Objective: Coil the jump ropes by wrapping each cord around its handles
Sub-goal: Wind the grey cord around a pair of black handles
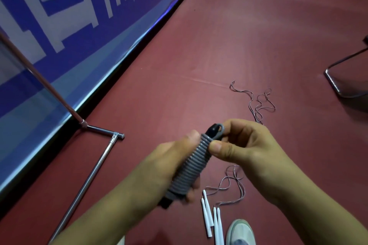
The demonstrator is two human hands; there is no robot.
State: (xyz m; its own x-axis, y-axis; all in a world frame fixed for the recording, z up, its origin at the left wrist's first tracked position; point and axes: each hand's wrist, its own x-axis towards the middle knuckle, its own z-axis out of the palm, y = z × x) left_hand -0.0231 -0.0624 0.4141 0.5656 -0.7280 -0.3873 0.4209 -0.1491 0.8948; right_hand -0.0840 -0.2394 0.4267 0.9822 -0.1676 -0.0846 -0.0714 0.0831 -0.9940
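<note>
Grey jump rope (194, 167): held up in both hands above the floor, tilted, top end up and to the right; grey cord wound in tight turns round black handles (213, 131).
Left hand (169, 165): fingers curled round the lower half of the coil; thumb lies along its left side.
Right hand (245, 145): thumb and forefinger pinch the cord end (220, 127), a small grey loop at the top of the coil, touching the black handle tip.
Rope vs fingers: most turns show between the two hands; right thumb tip presses on the topmost turns.
Hidden: back of the coil is covered by the left fingers; only the black handle tip and a blurred black butt below the left hand show; cannot tell how many handles are inside.
Shoe (241, 232): pale, cut off by the bottom edge.
White handles (207, 215): four thin sticks on the floor just left of the shoe, in two loose pairs.
Thin cords (233, 181): run from the white handles, partly hidden behind the right wrist, showing again as a loose tangle farther off.
Floor (199, 55): dark red matting.
Metal stand (89, 171): chrome tube base, left.
Banner (79, 16): blue with white shapes, along the left edge.
Chair frame (338, 77): dark tube, far right, cut off.
</note>
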